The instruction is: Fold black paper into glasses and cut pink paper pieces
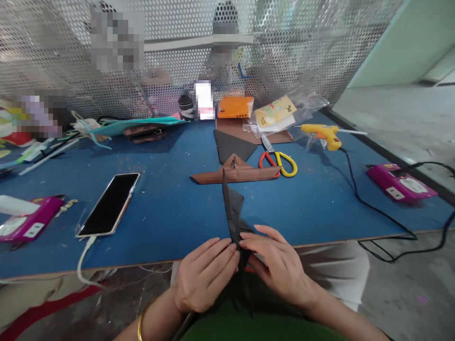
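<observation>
At the table's front edge, my left hand (pixel 208 274) and my right hand (pixel 279 260) meet on a folded black sheet (pixel 232 208), paper-like, with a long narrow strip and a pointed flap. The left fingers lie closed along its left side. On the other side, the right fingertips pinch it, with the thumb partly hidden. The sheet's top end touches or overlaps a folded brown piece (pixel 234 175) shaped like a long band with a triangular peak. Just behind that lies a flat dark grey piece (pixel 232 146). Scissors (pixel 279 161) with red and yellow handles rest beside it.
A yellow glue gun (pixel 325 134) with a trailing black cord and a purple power strip (pixel 400 182) are on the right. To the left lie a charging phone (pixel 110 203) and another purple power strip (pixel 39 218). A perforated screen (pixel 170 61) borders the back; people sit beyond it.
</observation>
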The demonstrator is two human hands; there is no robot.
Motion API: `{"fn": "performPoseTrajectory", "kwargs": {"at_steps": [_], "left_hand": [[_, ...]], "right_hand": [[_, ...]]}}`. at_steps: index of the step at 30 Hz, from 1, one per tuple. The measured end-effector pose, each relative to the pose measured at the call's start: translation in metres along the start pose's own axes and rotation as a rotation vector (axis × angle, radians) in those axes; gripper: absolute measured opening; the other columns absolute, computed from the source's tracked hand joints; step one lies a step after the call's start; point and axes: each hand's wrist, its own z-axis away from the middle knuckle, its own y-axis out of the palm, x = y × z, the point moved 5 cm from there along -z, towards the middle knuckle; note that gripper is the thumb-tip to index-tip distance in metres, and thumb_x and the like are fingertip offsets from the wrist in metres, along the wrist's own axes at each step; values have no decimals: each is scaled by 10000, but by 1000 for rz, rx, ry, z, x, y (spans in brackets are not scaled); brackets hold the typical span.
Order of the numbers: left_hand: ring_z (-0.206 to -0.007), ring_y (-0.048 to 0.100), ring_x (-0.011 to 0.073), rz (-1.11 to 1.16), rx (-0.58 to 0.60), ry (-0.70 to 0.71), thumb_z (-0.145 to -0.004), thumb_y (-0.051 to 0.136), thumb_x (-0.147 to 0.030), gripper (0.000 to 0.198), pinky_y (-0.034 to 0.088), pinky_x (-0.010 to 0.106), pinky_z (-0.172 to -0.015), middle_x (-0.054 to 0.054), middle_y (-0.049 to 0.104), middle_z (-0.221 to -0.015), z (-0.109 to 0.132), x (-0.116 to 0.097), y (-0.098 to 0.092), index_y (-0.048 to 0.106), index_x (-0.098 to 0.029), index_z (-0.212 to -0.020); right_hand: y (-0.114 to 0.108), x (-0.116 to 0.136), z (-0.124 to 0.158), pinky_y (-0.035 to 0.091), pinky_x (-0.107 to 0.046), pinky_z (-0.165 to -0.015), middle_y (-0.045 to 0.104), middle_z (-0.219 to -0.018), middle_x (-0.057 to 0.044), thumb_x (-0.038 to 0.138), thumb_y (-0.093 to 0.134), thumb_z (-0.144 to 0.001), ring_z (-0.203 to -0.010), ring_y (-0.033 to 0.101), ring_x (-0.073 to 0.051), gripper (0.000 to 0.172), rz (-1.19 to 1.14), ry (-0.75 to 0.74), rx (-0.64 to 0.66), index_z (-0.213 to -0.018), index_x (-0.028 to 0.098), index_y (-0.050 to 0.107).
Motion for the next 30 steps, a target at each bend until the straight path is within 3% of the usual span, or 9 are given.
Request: {"fn": "performPoseTrajectory", "kwargs": {"at_steps": [6,12,19,24,30], "left_hand": [[-1057,718,180,17,6,-63,-962,559,-132,197,545,330,-1012,52,790,-1046,-2,1,1,706,-123,-1092],[-1062,709,180,94,-14,-137,-956,579,-125,177,556,313,-978,64,785,-1051,-7,5,2,704,-109,-1081],[-1014,683,174,199,-23,-306,-968,544,-119,177,543,292,-932,68,763,-1017,-16,11,-2,710,-130,-1028],[-886,633,180,238,58,-537,-968,553,-169,173,530,301,-783,37,708,-901,-25,20,1,703,-208,-891],[-851,608,167,266,47,-559,-943,584,-127,144,509,284,-763,31,694,-876,-28,21,2,676,-192,-855]], "right_hand": [[-15,-10,3,513,-440,-966,714,-927,-59,170,627,-920,-884,686,-182,91,125,68,-7,-979,201,689],[-15,-12,3,460,-422,-965,722,-891,-9,177,631,-941,-829,663,-146,100,73,140,9,-990,219,708],[-17,-9,-8,451,-329,-714,715,-839,-24,150,614,-944,-772,636,-155,112,43,155,-11,-927,188,718],[-14,-12,-11,439,-326,-702,670,-829,-29,135,587,-942,-791,611,-167,146,46,267,28,-870,190,701],[-15,-17,-11,439,-336,-749,691,-888,-29,185,629,-942,-844,613,-175,86,5,279,72,-908,208,704]]}}
